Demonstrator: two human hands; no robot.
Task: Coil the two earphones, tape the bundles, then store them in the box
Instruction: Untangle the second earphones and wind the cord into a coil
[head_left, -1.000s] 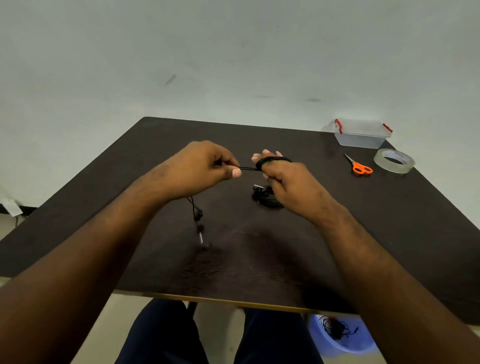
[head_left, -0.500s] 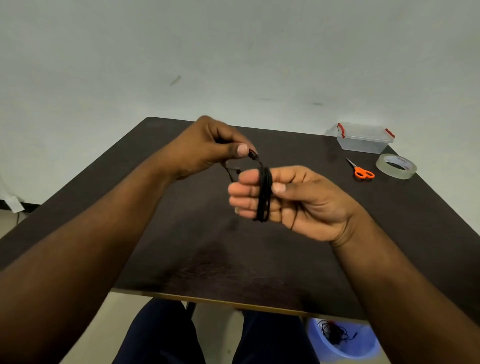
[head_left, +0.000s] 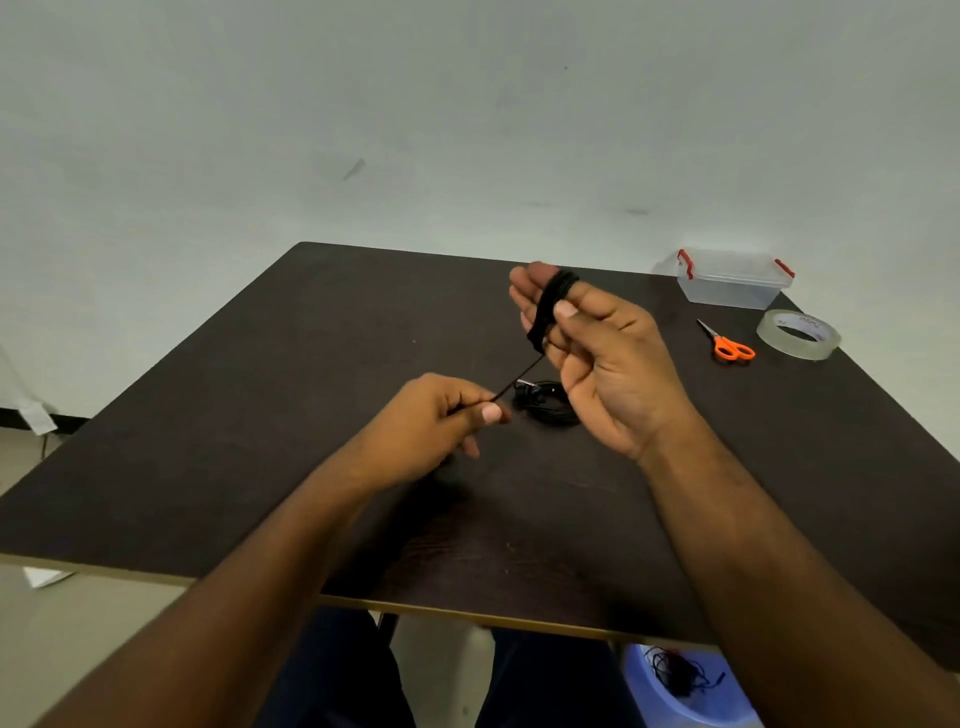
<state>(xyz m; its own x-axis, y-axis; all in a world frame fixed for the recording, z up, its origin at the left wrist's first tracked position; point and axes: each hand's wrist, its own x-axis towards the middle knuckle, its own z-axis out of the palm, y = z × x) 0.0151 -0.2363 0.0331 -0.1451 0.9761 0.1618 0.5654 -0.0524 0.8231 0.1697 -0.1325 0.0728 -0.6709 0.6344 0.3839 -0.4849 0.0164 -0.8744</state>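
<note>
Nearest me, my left hand (head_left: 447, 415) pinches the loose end of the cord (head_left: 519, 379) between thumb and forefinger, the strand running taut up and away to my right hand (head_left: 597, 353). There the cord is wound as a black coil (head_left: 550, 301) around my raised fingers (head_left: 524, 291), my thumb pressing on it. Beyond my hands, the second earphone (head_left: 545, 408) lies bundled on the table (head_left: 260, 415). Farther right sit scissors (head_left: 727, 343), tape (head_left: 797, 333) and the closed box (head_left: 732, 278).

Print inside tape roll (head_left: 798, 334) core: illegible.
</note>
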